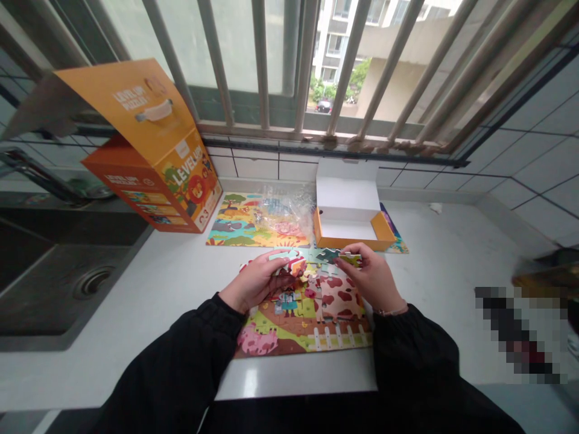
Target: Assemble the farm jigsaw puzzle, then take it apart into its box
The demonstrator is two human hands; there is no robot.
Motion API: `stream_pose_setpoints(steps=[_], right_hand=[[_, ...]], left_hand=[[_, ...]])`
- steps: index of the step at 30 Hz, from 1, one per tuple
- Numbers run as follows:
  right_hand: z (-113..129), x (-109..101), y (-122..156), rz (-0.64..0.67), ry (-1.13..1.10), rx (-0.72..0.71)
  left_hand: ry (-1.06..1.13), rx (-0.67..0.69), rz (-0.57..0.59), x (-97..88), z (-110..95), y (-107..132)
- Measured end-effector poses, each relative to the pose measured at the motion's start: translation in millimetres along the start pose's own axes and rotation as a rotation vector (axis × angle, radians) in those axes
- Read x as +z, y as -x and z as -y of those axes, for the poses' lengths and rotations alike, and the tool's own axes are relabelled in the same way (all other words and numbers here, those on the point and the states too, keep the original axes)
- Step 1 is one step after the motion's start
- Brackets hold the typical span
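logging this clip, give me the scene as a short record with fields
left hand: holds red, white and pale-blue jigsaw pieces, count unclear
right hand: holds a yellow-green jigsaw piece; a dark green piece sits at its fingertips, joined or not unclear
below hands: farm-scene jigsaw, partly hidden
behind, left: animal picture sheet with clear plastic wrap on it
behind, right: orange box with white interior, lid raised
far left: orange LEVEL UP! puzzle box, upright beside sink
surface: white countertop
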State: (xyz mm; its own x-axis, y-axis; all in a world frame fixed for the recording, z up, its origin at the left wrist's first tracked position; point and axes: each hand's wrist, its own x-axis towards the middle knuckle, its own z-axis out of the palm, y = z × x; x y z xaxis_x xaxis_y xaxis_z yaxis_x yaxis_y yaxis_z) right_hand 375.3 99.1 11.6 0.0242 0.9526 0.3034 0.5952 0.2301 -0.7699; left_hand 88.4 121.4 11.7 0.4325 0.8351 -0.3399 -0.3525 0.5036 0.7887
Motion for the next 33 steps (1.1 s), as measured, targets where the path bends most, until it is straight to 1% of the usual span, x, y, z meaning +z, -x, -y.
stream_pose_setpoints(steps=[2,3,5,6,8,9,11,13,16,18,19,21,22,24,25,27,29,31,33], right_hand=[[16.7,7.2,-9.6,-0.005,0.022,-0.146],[24.7,12.0,-15.8,0.029,0.051,-0.244],[37.2,23.6,-28.9,0.163,0.127,-0.431],[40.6,30.0,-34.7,0.225,0.159,-0.496],[41.9,42.4,-42.5,0.276,0.162,-0.560],[40.3,47.5,-43.8,0.272,0.130,-0.563],[35.3,53.9,-41.6,0.233,0.038,-0.517],[31.3,55.3,-35.5,0.161,-0.036,-0.395],[30.7,54.0,-26.8,0.056,-0.083,-0.160],[32.9,55.1,-24.4,0.032,-0.095,-0.099],[34.1,56.7,-24.1,0.035,-0.097,-0.110],[35.9,61.2,-24.4,0.059,-0.093,-0.168],[36.3,63.7,-24.5,0.087,-0.089,-0.197],[36.8,68.1,-24.3,0.184,-0.087,-0.247],[37.0,69.5,-24.0,0.237,-0.088,-0.265],[37.7,70.6,-23.5,0.312,-0.102,-0.296],[38.6,69.2,-23.9,0.303,-0.133,-0.329],[39.0,65.6,-25.3,0.245,-0.153,-0.359],[38.2,59.9,-27.5,0.177,-0.128,-0.368]], left_hand=[[0.034,-0.002,0.021,4.5,-3.0,-5.2],[0.055,0.007,0.031,6.6,-4.0,-8.6],[0.091,0.044,0.053,9.0,-4.6,-16.0],[0.097,0.070,0.057,9.0,-4.2,-19.5],[0.081,0.134,0.033,6.4,-2.0,-25.3],[0.071,0.159,0.012,4.2,-0.4,-27.4],[0.059,0.193,-0.037,0.1,3.0,-29.5],[0.040,0.202,-0.060,-1.0,6.7,-29.2],[-0.029,0.140,-0.043,4.6,11.9,-25.4],[-0.108,0.105,0.003,9.8,14.4,-21.2],[-0.171,0.114,0.021,11.8,15.0,-19.0],[-0.350,0.203,0.007,13.6,15.2,-15.0],[-0.455,0.267,-0.031,13.6,14.8,-13.4],[-0.635,0.395,-0.129,13.0,14.1,-10.8],[-0.693,0.442,-0.167,12.9,13.8,-9.8],[-0.754,0.487,-0.199,13.8,13.6,-7.6],[-0.784,0.514,-0.209,15.6,13.3,-5.3],[-0.789,0.544,-0.204,16.5,11.8,-3.2],[-0.766,0.543,-0.178,14.6,8.0,-2.2]])
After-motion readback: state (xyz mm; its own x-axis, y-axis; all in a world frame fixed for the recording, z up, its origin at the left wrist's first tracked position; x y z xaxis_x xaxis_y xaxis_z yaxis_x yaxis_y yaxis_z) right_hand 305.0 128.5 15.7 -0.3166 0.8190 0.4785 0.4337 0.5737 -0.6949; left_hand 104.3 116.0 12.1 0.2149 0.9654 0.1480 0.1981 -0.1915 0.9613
